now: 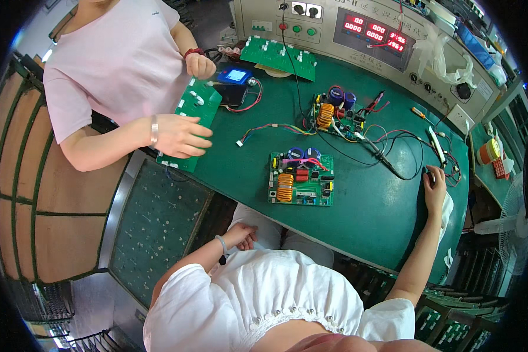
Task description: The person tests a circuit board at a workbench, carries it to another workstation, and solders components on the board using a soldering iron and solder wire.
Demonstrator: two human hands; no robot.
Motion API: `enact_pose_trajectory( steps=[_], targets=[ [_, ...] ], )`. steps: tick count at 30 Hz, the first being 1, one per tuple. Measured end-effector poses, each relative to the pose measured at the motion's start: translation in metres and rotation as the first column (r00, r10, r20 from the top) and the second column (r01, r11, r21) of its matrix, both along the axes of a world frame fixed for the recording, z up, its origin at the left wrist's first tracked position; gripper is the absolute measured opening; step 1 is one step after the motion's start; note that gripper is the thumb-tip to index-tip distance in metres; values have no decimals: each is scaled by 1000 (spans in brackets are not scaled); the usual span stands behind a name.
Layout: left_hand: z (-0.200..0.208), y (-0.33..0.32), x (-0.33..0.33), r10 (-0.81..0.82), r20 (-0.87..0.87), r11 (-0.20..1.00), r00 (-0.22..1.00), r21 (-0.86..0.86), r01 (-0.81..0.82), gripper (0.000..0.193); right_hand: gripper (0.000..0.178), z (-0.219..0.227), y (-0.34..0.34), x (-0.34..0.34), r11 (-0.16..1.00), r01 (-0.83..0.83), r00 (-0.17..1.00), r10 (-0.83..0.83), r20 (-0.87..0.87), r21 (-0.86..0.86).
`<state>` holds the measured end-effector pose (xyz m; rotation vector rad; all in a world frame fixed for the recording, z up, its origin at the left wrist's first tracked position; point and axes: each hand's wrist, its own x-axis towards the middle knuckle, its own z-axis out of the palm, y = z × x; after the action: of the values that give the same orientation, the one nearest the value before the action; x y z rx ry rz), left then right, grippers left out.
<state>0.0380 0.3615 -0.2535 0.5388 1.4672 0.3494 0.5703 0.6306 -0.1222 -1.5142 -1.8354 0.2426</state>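
Note:
My left hand [240,236] rests in my lap with its fingers loosely curled; nothing shows in it. At the table's right side, my right hand [435,183] lies with bent fingers around something dark that I cannot make out. A white-and-black slim tool [436,145] and tangled cables are just beyond its fingertips. In front of me lies a populated circuit board [301,178] with a copper coil, blue capacitors and a pink wire. Farther back, a similar board [338,114] has wires and a black probe lead [383,157] running to it.
A grey test bench [328,41] with lit red displays stands at the back. At the left, a co-worker's hands [185,136] are at a green board [200,105]. Another green board [278,57] leans near the bench. A loose connector cable [270,127] lies mid-table; a fan [513,226] stands right.

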Motion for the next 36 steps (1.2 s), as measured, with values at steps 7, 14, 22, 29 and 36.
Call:
enact_pose_trajectory(
  steps=[7, 14, 22, 29, 36],
  targets=[
    [-5, -1, -1, 6, 15, 1000, 1000, 4, -6, 50, 24, 0, 0, 0, 1000, -1, 1000, 1, 9, 5],
    [2, -1, 1, 6, 2, 1000, 1000, -6, -6, 49, 25, 2, -1, -1, 1000, -4, 1000, 4, 22, 13],
    [-2, -1, -1, 24, 33, 1000, 999, 5, -24, 48, 24, -1, 1, 1, 1000, -16, 1000, 16, -3, 10],
    [5, -1, 1, 24, 0, 1000, 1000, 5, -24, 47, 23, 2, 0, -1, 1000, -10, 1000, 10, -5, -10],
    [7, -1, 1, 27, 22, 1000, 999, 2, -27, 48, 24, 2, -1, 0, 1000, -10, 1000, 10, -14, -17]
  ],
)
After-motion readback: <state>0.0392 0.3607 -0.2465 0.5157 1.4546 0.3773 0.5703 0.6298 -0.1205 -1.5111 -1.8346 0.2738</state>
